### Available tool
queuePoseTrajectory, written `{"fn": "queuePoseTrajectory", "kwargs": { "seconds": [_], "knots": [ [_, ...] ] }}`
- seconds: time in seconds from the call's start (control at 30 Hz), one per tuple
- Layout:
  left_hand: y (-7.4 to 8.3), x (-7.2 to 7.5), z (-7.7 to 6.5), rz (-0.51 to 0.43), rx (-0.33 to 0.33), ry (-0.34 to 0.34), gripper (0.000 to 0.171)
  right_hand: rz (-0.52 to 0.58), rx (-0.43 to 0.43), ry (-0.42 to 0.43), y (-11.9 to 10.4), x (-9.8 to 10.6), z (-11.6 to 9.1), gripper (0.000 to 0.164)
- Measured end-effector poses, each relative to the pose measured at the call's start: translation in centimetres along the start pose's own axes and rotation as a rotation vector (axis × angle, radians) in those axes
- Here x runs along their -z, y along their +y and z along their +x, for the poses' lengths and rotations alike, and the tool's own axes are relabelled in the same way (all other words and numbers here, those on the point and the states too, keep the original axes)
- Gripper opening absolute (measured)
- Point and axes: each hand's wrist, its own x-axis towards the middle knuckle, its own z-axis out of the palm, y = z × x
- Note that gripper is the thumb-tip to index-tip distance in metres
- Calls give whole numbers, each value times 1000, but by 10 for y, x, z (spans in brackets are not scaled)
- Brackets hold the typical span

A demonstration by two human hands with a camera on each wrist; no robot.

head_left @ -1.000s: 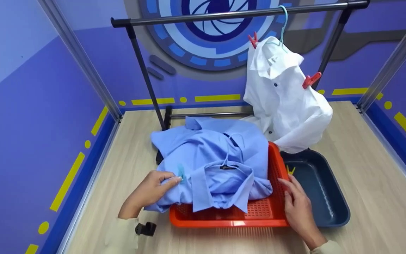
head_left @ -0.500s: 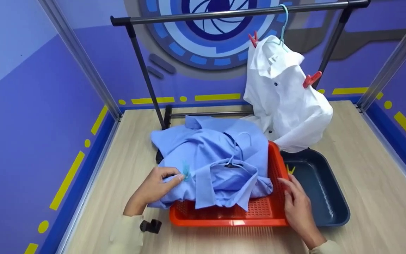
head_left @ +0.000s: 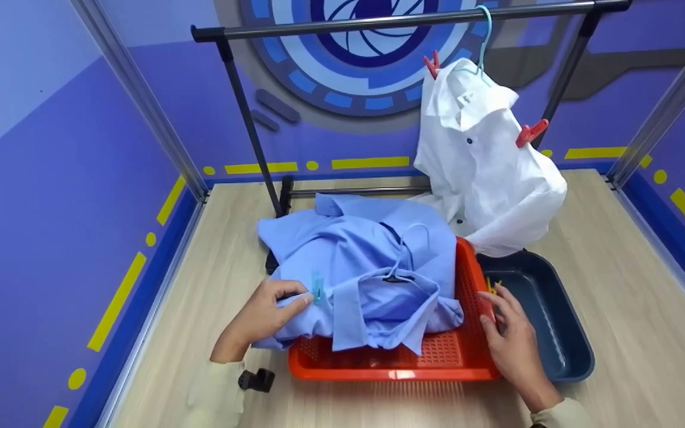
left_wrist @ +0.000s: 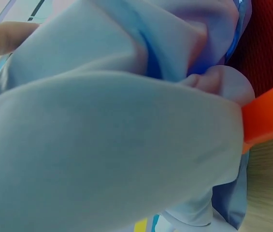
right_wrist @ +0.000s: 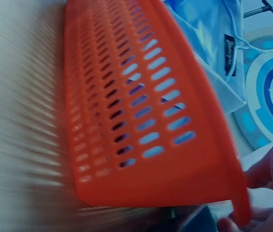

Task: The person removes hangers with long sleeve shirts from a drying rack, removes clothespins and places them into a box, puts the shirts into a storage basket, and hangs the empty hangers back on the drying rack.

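- The left hand (head_left: 271, 310) has its grip closed in a pinch, thumb against bent fingers, on a fold of the light-blue collared fabric shirt (head_left: 342, 252); a translucent teal clothespin (head_left: 317, 289) sits at its fingertips.
- The right hand (head_left: 516, 345) has its grip bent round the side rim of the rectangular red-orange perforated plastic basket (head_left: 399, 374), thumb and fingers either side.
- The light-blue shirt lies heaped across the basket, spilling past its left side, collar towards the person.
- Inside that collar is a small black rectangular label (right_wrist: 229, 55) with white script, too blurred to read, beside a thin pale hanger (right_wrist: 237, 36).
- Next to the basket, by the right hand, is a dark navy plastic tub (head_left: 574, 339) holding yellow clothespins (head_left: 493, 287).
- Behind hangs a white buttoned shirt (head_left: 485, 166), two red clothespins (head_left: 533, 132) on it; its pale collar label (head_left: 465, 98) carries dark marks too small to read.
- Its mint hanger (head_left: 486, 35) hooks over a black metal rail (head_left: 342, 25) above the pale wood-grain table (head_left: 622, 297).
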Motion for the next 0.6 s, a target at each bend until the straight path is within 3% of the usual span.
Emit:
{"fn": "queuePoseTrajectory", "kwargs": {
  "seconds": [0.13,0.33,0.6],
  "knots": [
    [-2,-1,-1,3,18,11,13,4,-15,-10,-7,8,4,38],
    [-4,-2,-2,-1,57,19,11,16,31,11,-22,12,9,33],
    [-3,0,-1,-20,83,15,12,130,134,-131,-41,6,19,33]
  ]
}}
